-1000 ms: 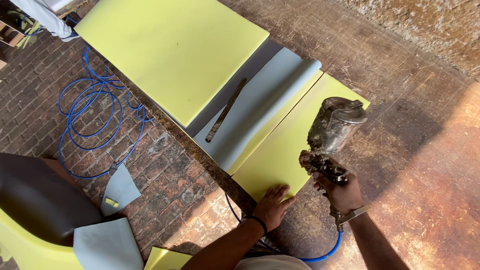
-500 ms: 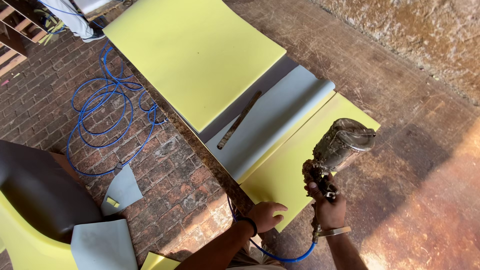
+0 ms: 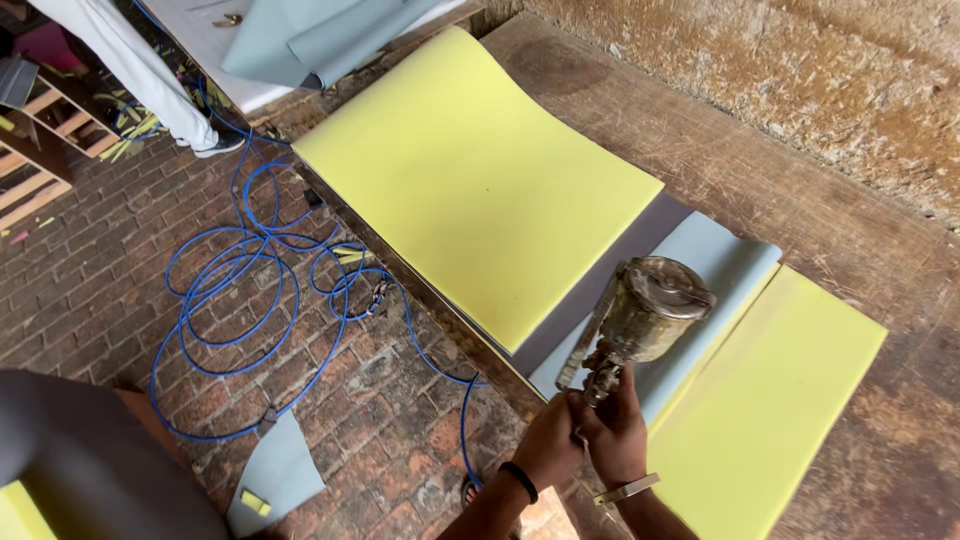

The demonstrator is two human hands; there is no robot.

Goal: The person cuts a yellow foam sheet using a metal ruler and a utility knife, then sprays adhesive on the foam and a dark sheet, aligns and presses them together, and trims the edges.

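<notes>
Rough brown wooden boards make up the workbench (image 3: 800,190), with a brick floor (image 3: 120,290) along its left edge where a blue air hose (image 3: 240,300) lies in loose coils. On the bench a large yellow foam sheet (image 3: 480,170) lies towards the far end, a second yellow foam sheet (image 3: 770,390) lies at the near right, and a grey sheet (image 3: 715,262) with a rolled-over edge sits between them, partly tucked under the large one. Both hands meet at the near edge of the bench: the right hand (image 3: 618,432) is closed around the grip of a grimy metal spray gun (image 3: 640,320), whose cup stands over the grey sheet, and the left hand (image 3: 552,445) is curled against the base of the same grip (whether it clamps the handle or only steadies a fitting there I cannot tell). To do this well, I judge the gun should be kept level so the cup does not tip, the nozzle held at an even height over the sheet, and the passes kept parallel and overlapping from one edge to the other. Slack in the hose should trail off the bench edge rather than drag over the foam.
</notes>
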